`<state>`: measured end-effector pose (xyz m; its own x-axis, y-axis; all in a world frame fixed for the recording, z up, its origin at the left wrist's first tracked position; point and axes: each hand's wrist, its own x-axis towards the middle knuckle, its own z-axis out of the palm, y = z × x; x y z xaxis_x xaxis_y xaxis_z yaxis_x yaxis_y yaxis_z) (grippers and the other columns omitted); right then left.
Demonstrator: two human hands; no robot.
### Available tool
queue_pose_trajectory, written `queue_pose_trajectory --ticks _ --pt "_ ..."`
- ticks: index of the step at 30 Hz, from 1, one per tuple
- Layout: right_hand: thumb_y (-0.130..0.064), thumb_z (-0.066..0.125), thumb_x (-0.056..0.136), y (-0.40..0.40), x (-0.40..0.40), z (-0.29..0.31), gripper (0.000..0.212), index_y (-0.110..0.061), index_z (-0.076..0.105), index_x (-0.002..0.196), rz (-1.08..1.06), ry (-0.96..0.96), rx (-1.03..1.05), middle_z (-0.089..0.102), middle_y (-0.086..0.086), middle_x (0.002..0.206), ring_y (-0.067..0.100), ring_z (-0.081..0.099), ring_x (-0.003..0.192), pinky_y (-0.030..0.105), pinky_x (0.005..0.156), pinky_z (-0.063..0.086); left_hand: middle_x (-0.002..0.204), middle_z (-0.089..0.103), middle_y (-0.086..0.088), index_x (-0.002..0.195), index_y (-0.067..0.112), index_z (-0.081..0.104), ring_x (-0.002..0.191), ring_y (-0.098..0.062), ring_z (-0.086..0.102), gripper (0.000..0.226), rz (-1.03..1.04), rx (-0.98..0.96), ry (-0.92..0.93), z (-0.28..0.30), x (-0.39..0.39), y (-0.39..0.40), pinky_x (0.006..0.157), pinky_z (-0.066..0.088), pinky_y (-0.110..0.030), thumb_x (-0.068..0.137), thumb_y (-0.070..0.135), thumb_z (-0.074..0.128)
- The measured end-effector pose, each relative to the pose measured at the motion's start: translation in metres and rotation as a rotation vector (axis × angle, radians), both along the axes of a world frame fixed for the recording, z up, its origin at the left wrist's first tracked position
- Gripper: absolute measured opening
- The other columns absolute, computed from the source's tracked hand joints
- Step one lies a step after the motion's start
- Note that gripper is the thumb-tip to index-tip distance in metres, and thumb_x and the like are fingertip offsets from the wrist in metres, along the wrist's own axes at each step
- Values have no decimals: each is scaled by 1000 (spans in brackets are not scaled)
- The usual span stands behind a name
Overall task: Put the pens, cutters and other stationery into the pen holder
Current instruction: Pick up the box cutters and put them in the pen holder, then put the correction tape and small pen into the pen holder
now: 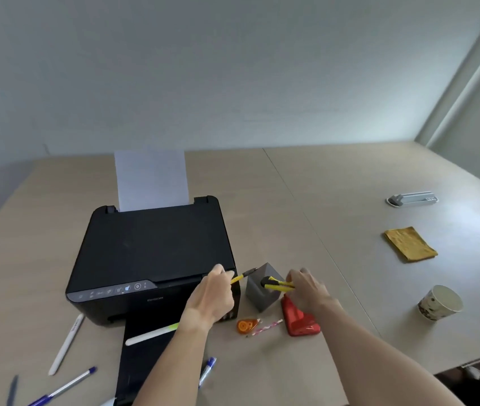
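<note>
A grey square pen holder (257, 291) stands on the table just right of the printer. My left hand (213, 297) grips a yellow-and-black cutter (244, 275) whose tip points at the holder's top edge. My right hand (306, 287) holds a second yellow cutter (275, 284) with its black end over the holder's opening. In front of the holder lie an orange correction tape (246, 326), a pink striped pencil (265, 328) and a red stapler (298, 319). A white highlighter (150, 335) rests on the printer's tray. Blue pens (62, 386) and a white marker (67, 344) lie at the left.
A black printer (150, 253) with paper in its feeder fills the left middle of the table. Another blue pen (208, 370) lies beside my left forearm. To the right are a paper cup (441, 301), a folded yellow cloth (410, 244) and a grey socket box (413, 198).
</note>
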<state>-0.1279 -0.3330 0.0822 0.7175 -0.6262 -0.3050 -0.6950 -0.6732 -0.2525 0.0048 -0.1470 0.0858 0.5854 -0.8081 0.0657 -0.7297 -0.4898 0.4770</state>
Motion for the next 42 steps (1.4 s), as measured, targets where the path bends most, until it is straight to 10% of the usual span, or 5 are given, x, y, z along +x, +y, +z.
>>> queue_pose_trajectory --ticks 16,33,42 --pt "10 44 77 -23 -1 -30 50 -10 43 122 -124 -178 170 50 14 124 35 57 104 42 85 52 103 65 -6 104 10 70 88 -17 63 20 -55 -35 -50 -1 8 -69 77 56 -24 93 2 55" --pt "-5 46 81 3 -46 -74 17 -18 36 83 -163 -86 189 45 1 85 24 44 70 29 52 32 100 61 -4 103 13 63 84 -18 63 24 -71 -68 19 -23 -22 -78 73 56 -30 103 22 40" --pt "6 49 84 29 -18 -107 41 -13 53 120 -34 -40 274 51 7 125 27 59 108 35 86 52 79 62 7 86 23 55 66 -9 56 15 -149 23 88 -58 -37 -13 53 45 -20 93 29 44"
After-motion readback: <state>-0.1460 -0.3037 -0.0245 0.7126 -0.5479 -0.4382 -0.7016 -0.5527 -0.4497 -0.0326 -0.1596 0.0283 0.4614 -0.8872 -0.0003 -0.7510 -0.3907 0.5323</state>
